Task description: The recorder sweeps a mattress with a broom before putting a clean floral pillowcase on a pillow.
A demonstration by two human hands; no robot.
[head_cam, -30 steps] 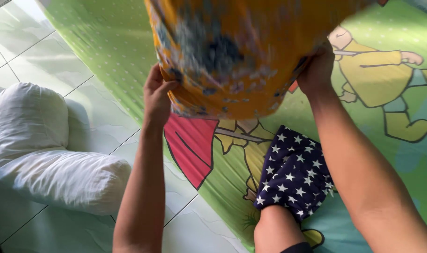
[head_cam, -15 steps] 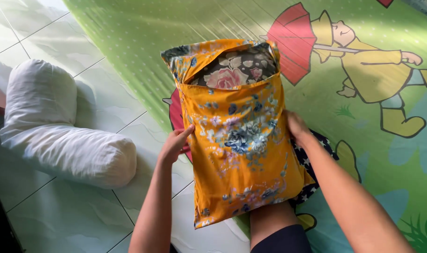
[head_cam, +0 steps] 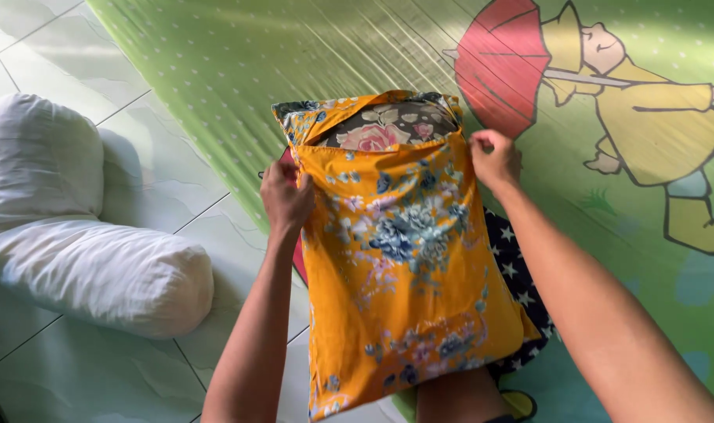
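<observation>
Nearest me, the orange flowered pillowcase [head_cam: 408, 266] lies over my knee and a star-print cloth [head_cam: 521, 274], with its open end pointing away. My left hand [head_cam: 286, 196] has its fingers clamped on the left edge near the opening, and my right hand [head_cam: 494, 160] pinches the right corner the same way. A dark floral pillow [head_cam: 380, 129] peeks out the top. White bolster pillows [head_cam: 75, 243] sit left on the tile floor [head_cam: 75, 368]; the cartoon mat [head_cam: 294, 55] stretches beyond.
</observation>
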